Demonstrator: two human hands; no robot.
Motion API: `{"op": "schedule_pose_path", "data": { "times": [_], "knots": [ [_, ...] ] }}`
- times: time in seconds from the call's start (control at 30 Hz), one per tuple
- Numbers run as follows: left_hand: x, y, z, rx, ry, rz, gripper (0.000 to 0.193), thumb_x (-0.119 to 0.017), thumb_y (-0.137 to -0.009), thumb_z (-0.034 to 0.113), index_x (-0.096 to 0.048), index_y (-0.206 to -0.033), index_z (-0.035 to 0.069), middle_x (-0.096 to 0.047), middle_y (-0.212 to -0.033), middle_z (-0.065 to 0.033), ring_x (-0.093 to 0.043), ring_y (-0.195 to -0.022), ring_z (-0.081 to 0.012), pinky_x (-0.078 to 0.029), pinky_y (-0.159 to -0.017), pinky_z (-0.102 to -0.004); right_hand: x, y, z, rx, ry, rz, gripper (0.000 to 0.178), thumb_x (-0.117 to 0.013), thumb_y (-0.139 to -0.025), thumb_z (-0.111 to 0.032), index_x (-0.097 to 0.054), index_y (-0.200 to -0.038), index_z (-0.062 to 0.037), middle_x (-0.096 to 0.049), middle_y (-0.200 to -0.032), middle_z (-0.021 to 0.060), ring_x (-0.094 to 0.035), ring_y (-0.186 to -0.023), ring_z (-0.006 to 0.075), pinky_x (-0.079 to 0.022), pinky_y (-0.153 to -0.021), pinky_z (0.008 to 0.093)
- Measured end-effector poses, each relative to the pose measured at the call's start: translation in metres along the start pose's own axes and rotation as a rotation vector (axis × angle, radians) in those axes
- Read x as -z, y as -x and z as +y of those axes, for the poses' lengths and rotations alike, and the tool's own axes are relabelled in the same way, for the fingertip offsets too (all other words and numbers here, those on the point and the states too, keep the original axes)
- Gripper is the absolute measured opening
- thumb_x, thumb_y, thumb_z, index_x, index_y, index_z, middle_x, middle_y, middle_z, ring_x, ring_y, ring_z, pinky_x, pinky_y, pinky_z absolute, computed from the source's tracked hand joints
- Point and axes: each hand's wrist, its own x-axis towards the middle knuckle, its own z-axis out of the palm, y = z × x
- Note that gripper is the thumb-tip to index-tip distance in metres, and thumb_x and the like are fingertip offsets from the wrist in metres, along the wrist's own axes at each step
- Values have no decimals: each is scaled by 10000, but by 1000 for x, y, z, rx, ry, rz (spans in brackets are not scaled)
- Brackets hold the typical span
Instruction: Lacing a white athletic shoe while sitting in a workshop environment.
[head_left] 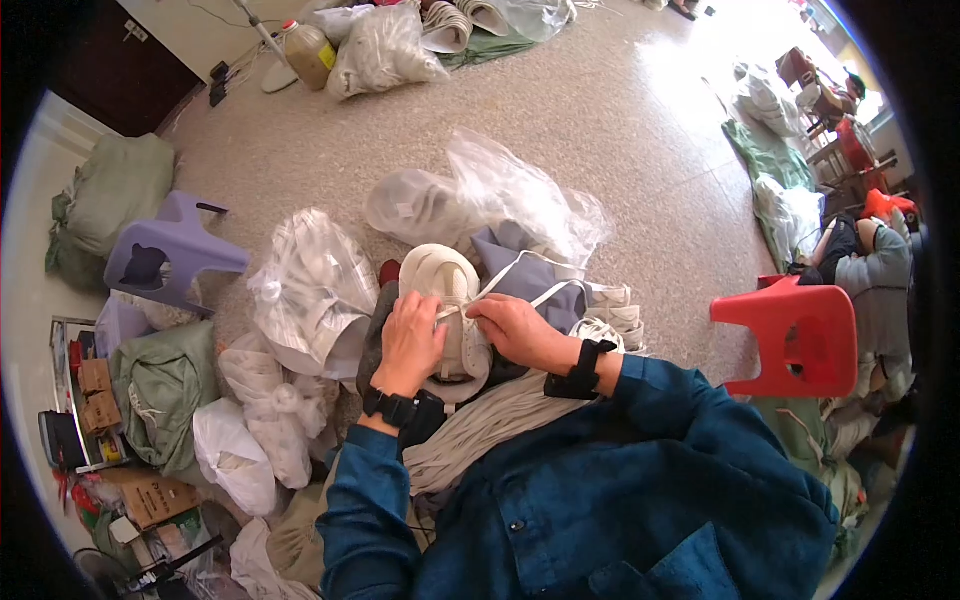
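Note:
In front of my lap is a cream sneaker (437,268), its toe pointing away from me. My left hand (412,338) grips its left side, fingertips curled over the lacing area. On the other side my right hand (518,330) is closed in a pinch on a white shoelace (541,296). The lace runs out in a loop above that hand. Exactly how it passes through the eyelets is hidden by my fingers. A thick bundle of pale laces (490,432) lies across my lap. More light-coloured shoes (617,310) sit just right of my right hand.
Clear plastic bags (520,195) lie beyond the sneaker, with a bag of pale pieces (312,285) to the left. A purple stool (172,250) lies at left; a red stool (790,335) stands at right. Another person (875,290) sits at the right edge.

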Motion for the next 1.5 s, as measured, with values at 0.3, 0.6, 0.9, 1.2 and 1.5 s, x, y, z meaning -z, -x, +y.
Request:
{"op": "schedule_pose_path", "data": {
  "times": [0.3, 0.6, 0.9, 1.2, 1.5],
  "knots": [
    [8, 23, 17, 7, 31, -422, 142, -613, -861, 158, -710, -872, 55, -671, -791, -220, -672, -799, -398, -530, -706, -484, 24, 4, 2, -35, 387, -379, 72, -592, -822, -17, -632, -864, 26, -665, -856, 239, -658, -868, 410, -521, -763, 481],
    [-18, 17, -52, 291, 434, 73, 306, -713, -866, 179, -641, -1109, 9, -637, -815, -123, -624, -701, -269, -528, -711, -351, 22, -10, -11, -248, -113, -173, 59, -572, -913, -42, -593, -931, 11, -616, -718, 152, -618, -617, 228, -502, -602, 353],
    [-29, -13, -75, 653, 914, -211, 423, -813, -790, 208, -605, -1106, 20, -610, -964, -89, -575, -804, -160, -496, -718, -298, -14, -15, 3, -208, 107, -77, 148, -586, -913, -160, -576, -936, -14, -643, -755, 225, -642, -755, 432, -498, -655, 500],
    [-32, -22, -71, 392, 594, 85, 395, -820, -783, 200, -605, -1056, 12, -637, -941, -81, -584, -818, -168, -503, -734, -318, -12, -18, 3, -193, 118, -103, 167, -543, -955, -186, -578, -965, -23, -652, -795, 230, -637, -789, 446, -499, -688, 523],
    [-21, -29, -87, 509, 811, -219, 489, -848, -782, 202, -565, -1136, 20, -606, -826, -2, -548, -740, -81, -462, -675, -233, -6, -13, 0, -135, 37, -61, 105, -580, -919, -90, -606, -976, -6, -613, -968, 194, -619, -902, 412, -507, -769, 459]
  ]
}}
